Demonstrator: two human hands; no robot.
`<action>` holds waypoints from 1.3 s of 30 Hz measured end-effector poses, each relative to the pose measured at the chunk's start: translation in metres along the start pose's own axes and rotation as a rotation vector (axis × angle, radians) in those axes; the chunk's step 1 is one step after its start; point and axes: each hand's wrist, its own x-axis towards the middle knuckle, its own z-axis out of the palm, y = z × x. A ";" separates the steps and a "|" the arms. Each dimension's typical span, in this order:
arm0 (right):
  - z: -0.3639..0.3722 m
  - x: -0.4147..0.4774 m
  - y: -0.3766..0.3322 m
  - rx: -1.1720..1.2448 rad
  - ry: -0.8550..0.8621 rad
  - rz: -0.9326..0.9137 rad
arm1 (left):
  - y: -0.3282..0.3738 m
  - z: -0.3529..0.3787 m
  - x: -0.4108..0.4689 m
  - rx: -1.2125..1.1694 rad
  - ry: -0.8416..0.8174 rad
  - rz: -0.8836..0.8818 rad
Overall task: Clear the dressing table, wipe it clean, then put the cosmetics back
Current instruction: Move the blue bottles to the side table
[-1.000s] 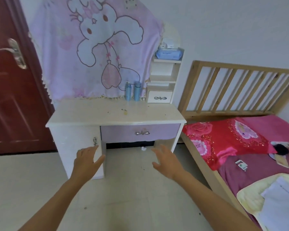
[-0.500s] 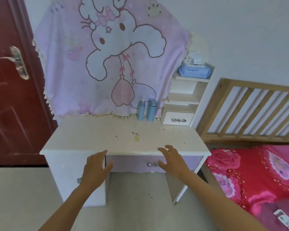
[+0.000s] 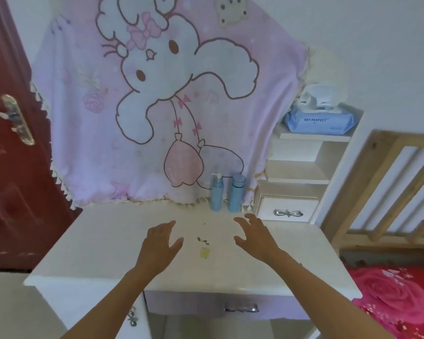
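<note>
My left hand (image 3: 159,243) and right hand (image 3: 255,237): both empty, fingers loosely spread, above the table (image 3: 96,253) top, mid-depth. Between them: crumbs (image 3: 203,239), a yellow scrap (image 3: 204,253). Back edge, right of centre: pump bottle (image 3: 216,195) and capped bottle (image 3: 236,194), side by side.

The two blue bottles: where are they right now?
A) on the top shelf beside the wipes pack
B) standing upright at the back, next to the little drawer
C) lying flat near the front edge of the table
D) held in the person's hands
B: the pump bottle and the capped bottle stand upright side by side at the back of the dressing table, just left of the little drawer.
</note>
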 end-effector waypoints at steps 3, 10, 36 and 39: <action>-0.013 0.046 0.024 -0.005 0.015 -0.036 | 0.023 0.013 0.050 0.052 -0.005 0.012; -0.009 0.119 0.062 -0.017 -0.034 -0.043 | 0.056 0.060 0.122 0.059 -0.067 0.011; 0.023 0.275 0.090 0.135 -0.093 0.092 | 0.049 0.148 0.299 0.001 -0.159 0.142; 0.022 0.272 0.089 0.126 -0.084 0.092 | 0.047 0.149 0.300 -0.026 -0.136 0.147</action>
